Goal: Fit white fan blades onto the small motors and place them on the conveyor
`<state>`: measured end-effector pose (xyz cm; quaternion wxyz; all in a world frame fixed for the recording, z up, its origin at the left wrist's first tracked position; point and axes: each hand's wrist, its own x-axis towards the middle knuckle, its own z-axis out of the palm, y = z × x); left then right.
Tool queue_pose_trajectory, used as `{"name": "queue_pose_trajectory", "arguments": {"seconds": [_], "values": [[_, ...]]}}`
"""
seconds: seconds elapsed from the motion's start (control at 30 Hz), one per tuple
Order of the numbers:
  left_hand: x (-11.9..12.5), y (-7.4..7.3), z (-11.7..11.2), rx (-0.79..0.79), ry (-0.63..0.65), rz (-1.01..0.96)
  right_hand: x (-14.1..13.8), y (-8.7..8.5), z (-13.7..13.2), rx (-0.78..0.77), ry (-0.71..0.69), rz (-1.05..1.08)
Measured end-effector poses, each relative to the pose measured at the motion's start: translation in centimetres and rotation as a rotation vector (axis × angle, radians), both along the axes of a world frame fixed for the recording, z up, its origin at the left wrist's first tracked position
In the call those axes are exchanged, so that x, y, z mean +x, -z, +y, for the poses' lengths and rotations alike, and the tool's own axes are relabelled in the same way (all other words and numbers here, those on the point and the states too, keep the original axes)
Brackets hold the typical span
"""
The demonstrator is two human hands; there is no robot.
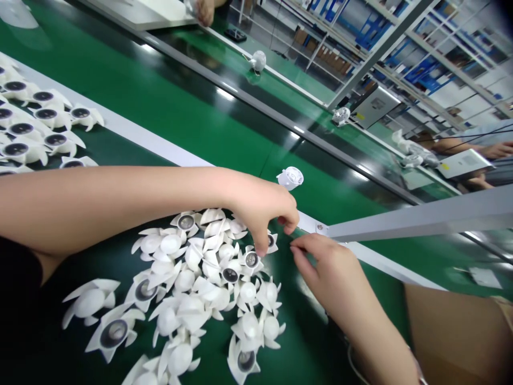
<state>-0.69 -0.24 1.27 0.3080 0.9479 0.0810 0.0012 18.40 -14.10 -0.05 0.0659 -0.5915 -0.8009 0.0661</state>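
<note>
My left hand reaches in from the left over a loose pile of small white fan blades on the dark green bench. Its fingers are curled downward. One fingertip touches a blade at the pile's right edge, and thumb and finger pinch together at something too small to name. My right hand comes up from the lower right with fingers stretched toward the left hand's fingertips, almost touching them, and nothing shows in it. A single white fan part lies just beyond on the green conveyor belt.
Rows of white fan blades lie laid out at the upper left. A grey metal bar crosses at the right, above a brown cardboard box. More white parts ride the far belt. Other people's hands show at the top and at the right.
</note>
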Motion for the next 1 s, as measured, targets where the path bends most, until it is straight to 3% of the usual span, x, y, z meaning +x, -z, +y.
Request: {"name": "queue_pose_trajectory", "arguments": {"seconds": [0.1, 0.23, 0.43, 0.5, 0.67, 1.0], "values": [[-0.2, 0.6, 1.1, -0.080, 0.045, 0.053, 0.2, -0.1, 0.2, 0.003, 0.007, 0.048], [0.1, 1.3, 1.4, -0.115, 0.071, 0.063, -0.1, 0.4, 0.4, 0.068, -0.078, -0.061], [0.3, 1.7, 1.5, -0.150, -0.033, 0.055, -0.7, 1.3, 0.5, 0.250, -0.208, -0.312], [0.4, 1.8, 1.5, -0.162, -0.063, 0.034, -0.9, 1.2, 0.5, 0.259, -0.173, -0.230], [0.4, 2.0, 1.2, -0.147, -0.055, 0.004, -1.3, 0.6, 0.6, 0.153, -0.078, 0.230], [0.7, 2.4, 1.0, -0.107, -0.074, -0.013, -2.5, 2.0, 0.4, 0.275, -0.047, 0.075]]}}
